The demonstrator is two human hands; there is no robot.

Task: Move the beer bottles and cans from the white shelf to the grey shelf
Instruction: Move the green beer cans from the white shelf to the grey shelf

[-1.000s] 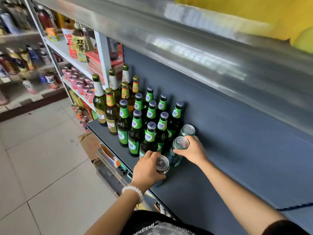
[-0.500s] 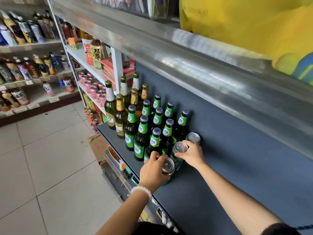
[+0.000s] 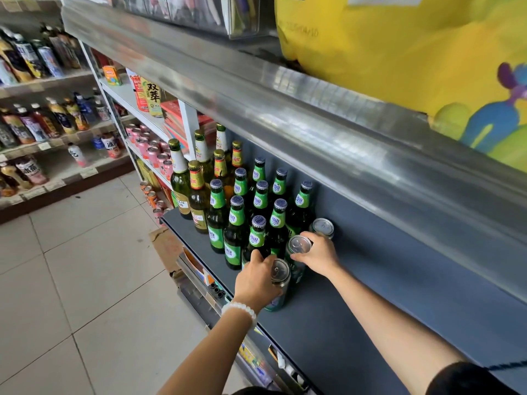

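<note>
Grey shelf: matt, smooth. Cans: shiny metal tops. Bottles at 10 o'clock: glossy green glass.

Three cans, fifteen bottles (nine green-labelled).

On the grey shelf the beer bottles stand in rows at the left, taller ones farthest left. Three cans sit right of them: a far can by the back wall, a middle can under the right hand, and a near can gripped by the left hand. The white shelf lies farther left.
</note>
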